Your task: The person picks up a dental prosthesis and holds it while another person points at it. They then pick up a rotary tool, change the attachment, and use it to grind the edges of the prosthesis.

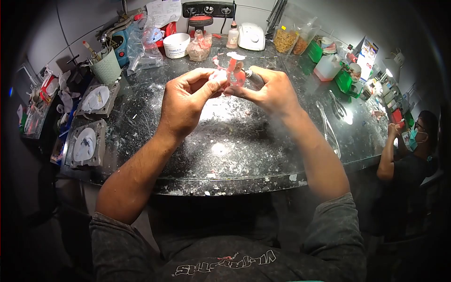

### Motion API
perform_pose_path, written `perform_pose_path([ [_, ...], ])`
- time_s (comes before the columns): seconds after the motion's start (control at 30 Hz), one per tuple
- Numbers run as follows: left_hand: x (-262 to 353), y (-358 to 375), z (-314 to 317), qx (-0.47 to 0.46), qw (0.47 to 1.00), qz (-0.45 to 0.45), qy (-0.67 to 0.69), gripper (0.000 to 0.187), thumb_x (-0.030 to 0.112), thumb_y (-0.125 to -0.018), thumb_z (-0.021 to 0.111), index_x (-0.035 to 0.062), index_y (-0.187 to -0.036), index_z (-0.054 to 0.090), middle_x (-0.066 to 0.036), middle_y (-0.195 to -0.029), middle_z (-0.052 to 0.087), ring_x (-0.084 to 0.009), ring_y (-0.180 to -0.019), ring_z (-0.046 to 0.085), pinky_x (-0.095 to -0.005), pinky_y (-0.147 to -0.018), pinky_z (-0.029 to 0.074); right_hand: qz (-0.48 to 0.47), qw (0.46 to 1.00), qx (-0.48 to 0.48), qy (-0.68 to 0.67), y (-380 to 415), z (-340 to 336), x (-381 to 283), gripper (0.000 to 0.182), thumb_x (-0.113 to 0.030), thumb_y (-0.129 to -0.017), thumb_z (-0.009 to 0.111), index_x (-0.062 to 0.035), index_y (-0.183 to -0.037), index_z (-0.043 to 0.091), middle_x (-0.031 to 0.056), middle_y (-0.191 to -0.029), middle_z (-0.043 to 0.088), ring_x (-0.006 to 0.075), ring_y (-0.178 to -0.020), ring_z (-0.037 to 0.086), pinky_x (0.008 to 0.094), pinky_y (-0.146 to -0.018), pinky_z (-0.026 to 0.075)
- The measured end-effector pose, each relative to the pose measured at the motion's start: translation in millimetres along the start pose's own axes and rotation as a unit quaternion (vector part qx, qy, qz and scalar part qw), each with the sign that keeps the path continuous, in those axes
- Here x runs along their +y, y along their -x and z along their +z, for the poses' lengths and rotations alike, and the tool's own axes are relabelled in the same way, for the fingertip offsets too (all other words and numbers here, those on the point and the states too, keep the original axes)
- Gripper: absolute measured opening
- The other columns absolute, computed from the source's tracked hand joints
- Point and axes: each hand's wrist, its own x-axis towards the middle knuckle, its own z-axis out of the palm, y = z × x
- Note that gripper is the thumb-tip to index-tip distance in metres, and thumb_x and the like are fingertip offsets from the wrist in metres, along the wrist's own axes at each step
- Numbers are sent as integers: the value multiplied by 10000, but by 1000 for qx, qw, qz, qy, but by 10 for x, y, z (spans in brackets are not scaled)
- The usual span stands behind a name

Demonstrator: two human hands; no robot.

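Note:
Above the middle of the bench, my left hand point(185, 96) is closed, pinching a pink denture point(231, 64) with thin, irregular edges between thumb and fingers. My right hand point(275, 91) wraps around a metal rotary handpiece point(255, 79), its tip pointing left at the denture. A round brownish bit point(238, 67) shows at that tip, against or very close to the pink material; actual contact is hard to make out. Fingers of both hands partly cover the denture.
Two grey flask halves point(97, 149) with white plaster lie at left, near a pale green cup point(105, 68) of tools. Metal pliers point(328, 127) rest at right. A white tub point(176, 45) and bottle point(232, 36) stand behind. Another masked person point(406, 160) is at far right.

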Motion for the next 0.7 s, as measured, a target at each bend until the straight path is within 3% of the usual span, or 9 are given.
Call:
perform_pose_path([
  [0.17,-30,-10,-6,-1,1000,1,12,213,87,-947,631,-67,-1092,657,-160,-996,719,-191,-926,701,-315,-858,578,24,998,-45,34,-12,-77,-63,633,-634,-747,729,-10,-811,644,176,-682,644,325,-639,658,403,-576,507],
  [0.27,-26,-6,-6,-1,1000,0,9,216,89,-946,634,-67,-1094,656,-161,-998,718,-191,-928,701,-314,-858,578,-2,999,-24,32,-12,-48,-21,626,-633,-747,729,-16,-788,627,176,-656,627,321,-615,646,406,-562,494],
  [0.7,-34,-8,-10,2,1000,-1,0,222,112,-948,640,-56,-1092,662,-150,-998,721,-180,-922,701,-302,-846,575,10,999,-40,27,-11,-45,-21,563,-587,-754,741,-35,-785,634,154,-623,618,307,-585,637,397,-541,491],
])
